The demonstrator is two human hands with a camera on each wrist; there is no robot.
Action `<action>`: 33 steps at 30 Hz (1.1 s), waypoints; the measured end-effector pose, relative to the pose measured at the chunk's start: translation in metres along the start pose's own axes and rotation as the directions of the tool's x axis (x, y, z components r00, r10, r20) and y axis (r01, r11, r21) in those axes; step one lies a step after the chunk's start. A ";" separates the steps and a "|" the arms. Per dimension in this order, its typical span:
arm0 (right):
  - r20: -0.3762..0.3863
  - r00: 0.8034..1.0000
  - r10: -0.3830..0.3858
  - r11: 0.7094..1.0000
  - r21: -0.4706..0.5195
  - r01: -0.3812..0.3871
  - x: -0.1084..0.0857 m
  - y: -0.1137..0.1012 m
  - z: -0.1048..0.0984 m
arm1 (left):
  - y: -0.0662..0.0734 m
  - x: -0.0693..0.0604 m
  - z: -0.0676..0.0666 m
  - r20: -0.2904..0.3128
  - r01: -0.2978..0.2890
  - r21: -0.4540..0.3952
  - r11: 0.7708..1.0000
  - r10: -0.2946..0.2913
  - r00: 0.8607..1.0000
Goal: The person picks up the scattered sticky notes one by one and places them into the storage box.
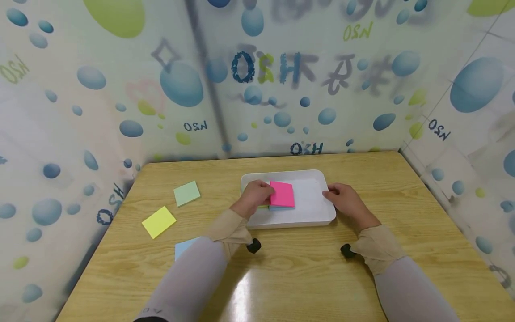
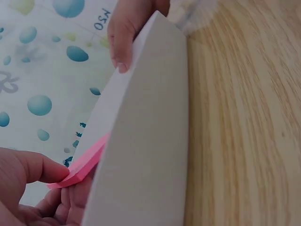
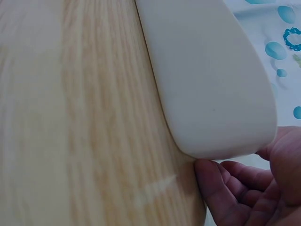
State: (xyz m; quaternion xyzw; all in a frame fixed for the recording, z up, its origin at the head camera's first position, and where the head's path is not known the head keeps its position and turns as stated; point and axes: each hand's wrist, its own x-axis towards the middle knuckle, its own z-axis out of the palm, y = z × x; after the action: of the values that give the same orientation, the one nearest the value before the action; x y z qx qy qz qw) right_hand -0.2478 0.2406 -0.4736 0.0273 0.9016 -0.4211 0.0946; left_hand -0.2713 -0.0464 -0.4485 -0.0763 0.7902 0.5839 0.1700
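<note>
- The walls [image 1: 338, 134] round the workplace are pale, printed with blue and green drops and "H2O" lettering (mirrored in the head view), and meet a pale, light-grained wooden table [image 1: 301, 277].
- A shallow white rectangular tray [image 1: 314, 197] with rounded corners lies flat on the table, towards its far side.
- The left hand [image 1: 255, 195] reaches over the tray's near wall and pinches a bright pink square pad of paper notes [image 1: 283, 194] by its left edge, thumb on top and fingers underneath, with no gap left in the grip.
- That pink pad is inside the tray's outline, left of its middle, above a light blue pad [image 1: 281, 208] whose near edge shows (whether the two touch, I cannot tell).
- A yellowish edge [image 1: 263, 206] peeps out beside the left hand, mostly hidden.
- The right hand [image 1: 348, 203] grips the tray's right end, thumb over the rim and curled fingers against the outside wall.
- Left of the tray, well apart from it, a pale green pad [image 1: 187, 193] and a bright yellow pad [image 1: 158, 222] lie flat on the table near each other.
- Nearer the person, a second light blue pad [image 1: 185, 247] is partly covered by the pale left sleeve [image 1: 193, 273].
</note>
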 end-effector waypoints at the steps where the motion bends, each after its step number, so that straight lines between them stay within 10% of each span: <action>1: -0.001 1.000 -0.001 1.000 -0.003 0.001 0.000 0.000 0.000 | -0.001 0.000 0.000 -0.005 -0.003 0.018 1.000 0.003 1.000; 20: 0.002 1.000 0.010 1.000 0.000 -0.010 0.001 0.002 0.000 | -0.010 -0.001 -0.003 -0.076 -0.033 0.363 0.931 0.065 0.995; 33: 0.004 1.000 -0.016 1.000 0.020 0.016 -0.001 0.001 0.000 | -0.009 -0.004 -0.002 -0.047 -0.069 0.415 0.907 0.097 0.994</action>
State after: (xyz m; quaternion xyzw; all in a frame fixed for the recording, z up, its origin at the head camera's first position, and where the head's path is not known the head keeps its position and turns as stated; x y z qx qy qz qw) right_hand -0.2467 0.2407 -0.4743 0.0202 0.8973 -0.4311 0.0929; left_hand -0.2650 -0.0514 -0.4550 -0.0247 0.9034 0.4076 0.1309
